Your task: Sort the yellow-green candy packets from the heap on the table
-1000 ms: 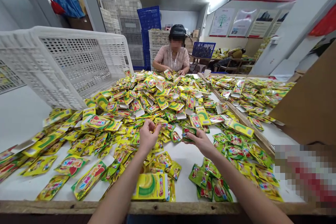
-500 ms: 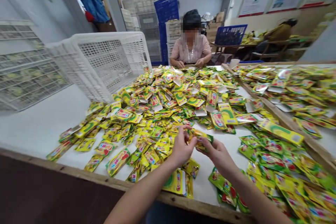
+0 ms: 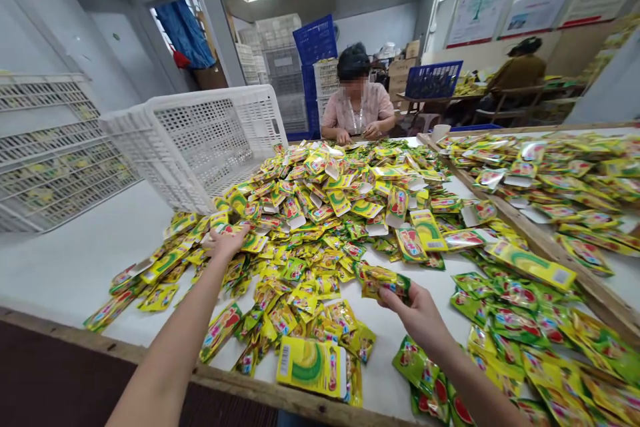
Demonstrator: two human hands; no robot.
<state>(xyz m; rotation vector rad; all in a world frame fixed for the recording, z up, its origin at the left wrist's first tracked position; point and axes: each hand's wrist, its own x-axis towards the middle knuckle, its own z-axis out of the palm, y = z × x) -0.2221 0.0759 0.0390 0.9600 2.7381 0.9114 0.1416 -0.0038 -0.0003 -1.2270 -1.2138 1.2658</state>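
My right hand (image 3: 417, 310) is closed round a small bundle of yellow and green sachets (image 3: 383, 280), held just above the white tabletop right of the pile. Away to the left, my left hand (image 3: 226, 240) reaches over the pile, its fingers spread on a yellow carton with a red print. Part of that carton is hidden under the hand. Loose sachets (image 3: 305, 297) lie heaped between my arms. At the table's front edge lies a flat yellow carton (image 3: 311, 367) with a green curve on it. Green watermelon-print sachets (image 3: 425, 363) lie beneath my right forearm.
A white plastic crate (image 3: 193, 147) lies on its side behind the pile. A wooden divider (image 3: 500, 207) runs along the right, with more cartons (image 3: 555, 180) beyond. Across the table sits a co-worker (image 3: 357, 103); another person (image 3: 520, 73) sits farther back.
My left hand has left the sachets and moved left and away to a carton on the pile. My right hand keeps the bundle alone, slightly lower. The view has tilted upward.
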